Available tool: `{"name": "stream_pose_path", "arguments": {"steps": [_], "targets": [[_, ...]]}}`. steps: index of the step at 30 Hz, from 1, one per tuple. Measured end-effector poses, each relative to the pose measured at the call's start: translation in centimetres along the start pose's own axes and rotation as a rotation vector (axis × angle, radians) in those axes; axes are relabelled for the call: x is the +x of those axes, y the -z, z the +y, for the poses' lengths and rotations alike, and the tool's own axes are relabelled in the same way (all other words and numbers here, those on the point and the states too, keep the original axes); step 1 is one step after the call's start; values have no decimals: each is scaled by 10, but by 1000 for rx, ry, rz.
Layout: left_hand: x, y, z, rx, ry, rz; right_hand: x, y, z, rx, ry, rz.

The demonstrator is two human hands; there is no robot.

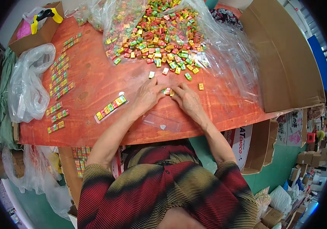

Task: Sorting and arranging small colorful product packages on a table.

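My left hand (148, 95) and my right hand (188, 101) meet over the red wooden table. Their fingertips press on the two ends of a short row of small colourful boxes (167, 91), which look like candy packs. Just beyond the fingers lie single loose boxes, among them a pale one (151, 74) by my left hand and a yellow one (201, 86) right of my right hand. Beside my left forearm rests a full row of boxes (112, 108) on a clear sleeve. An empty-looking clear plastic sleeve (161, 123) lies between my forearms.
A big heap of small boxes (167, 34) spills from a clear plastic bag (228, 57) at the back. Finished-looking rows (59, 76) line the table's left side. A crumpled plastic bag (31, 82) hangs at the left edge. A tall cardboard box (281, 57) stands right.
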State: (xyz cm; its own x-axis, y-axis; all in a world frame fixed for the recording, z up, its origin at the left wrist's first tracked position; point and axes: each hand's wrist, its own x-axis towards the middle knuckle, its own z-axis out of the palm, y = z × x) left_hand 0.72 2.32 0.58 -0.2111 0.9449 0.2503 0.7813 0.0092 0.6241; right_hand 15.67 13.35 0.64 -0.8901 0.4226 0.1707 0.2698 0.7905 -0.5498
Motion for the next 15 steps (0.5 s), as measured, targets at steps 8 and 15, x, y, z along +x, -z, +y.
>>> {"name": "stream_pose_path", "arguments": {"steps": [8, 15], "targets": [[-34, 13, 32, 94, 143, 20, -28, 9, -40, 35, -75, 19], [-94, 1, 37, 176, 63, 96, -90, -25, -62, 44, -20, 181]]}}
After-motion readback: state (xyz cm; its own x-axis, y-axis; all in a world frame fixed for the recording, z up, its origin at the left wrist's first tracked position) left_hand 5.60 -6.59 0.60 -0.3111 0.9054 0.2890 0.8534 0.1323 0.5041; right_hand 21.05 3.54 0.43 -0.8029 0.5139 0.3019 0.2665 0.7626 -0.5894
